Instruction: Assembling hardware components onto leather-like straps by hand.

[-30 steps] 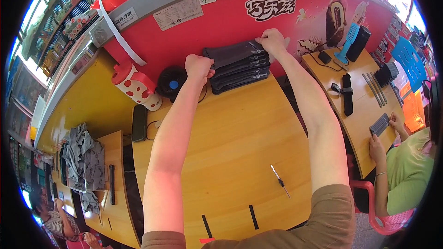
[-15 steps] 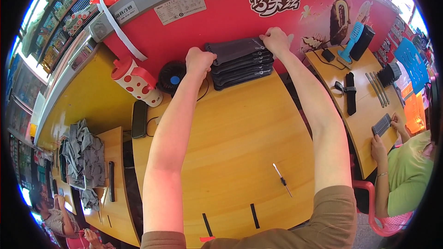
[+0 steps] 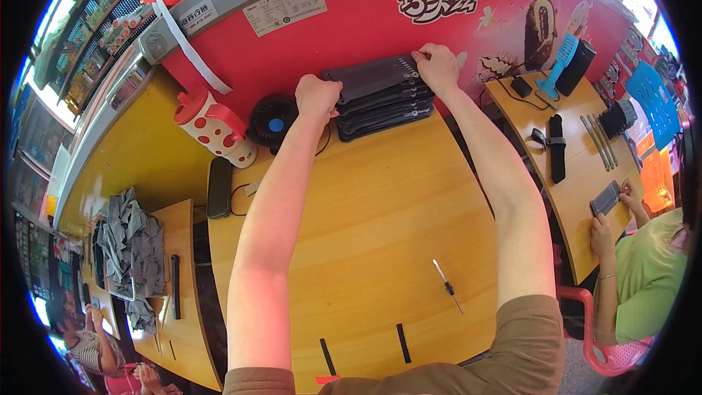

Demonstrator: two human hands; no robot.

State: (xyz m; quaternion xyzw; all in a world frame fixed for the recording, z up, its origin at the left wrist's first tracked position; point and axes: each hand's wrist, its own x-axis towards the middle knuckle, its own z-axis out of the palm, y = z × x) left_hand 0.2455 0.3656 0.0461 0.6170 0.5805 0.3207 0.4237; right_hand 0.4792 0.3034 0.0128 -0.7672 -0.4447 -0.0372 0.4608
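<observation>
— What's that dark pile at the far edge of the desk?

— A stack of black flat panels [image 3: 380, 95], lying against the red wall [image 3: 365, 25] at the back of the wooden table [image 3: 365, 219]. They're fanned a little, each edge showing below the next.

— And the hands?

— The left hand [image 3: 318, 96] is curled at the stack's left end, fingers closed round that corner. The right hand [image 3: 437, 67] sits on the upper right corner, fingers bent down and pinched on the top panel's edge. Whether the thumb is under the panel, I can't tell from here.

— Anything beside it?

— Just left of the stack there's a small black fan [image 3: 272, 123] with a blue centre, and further left a white jug with red spots [image 3: 214, 126]. A dark flat case [image 3: 219, 187] lies near the table's left edge. Closer to the person, well apart from the stack, a small screwdriver [image 3: 447, 286] rests on the wood, and two black strips [image 3: 402, 342] lie near the front edge.

— Someone else working?

— Yes, at the next table [image 3: 578, 197] on the right a person in a green top holds a small dark panel [image 3: 605, 197] in both hands.
</observation>
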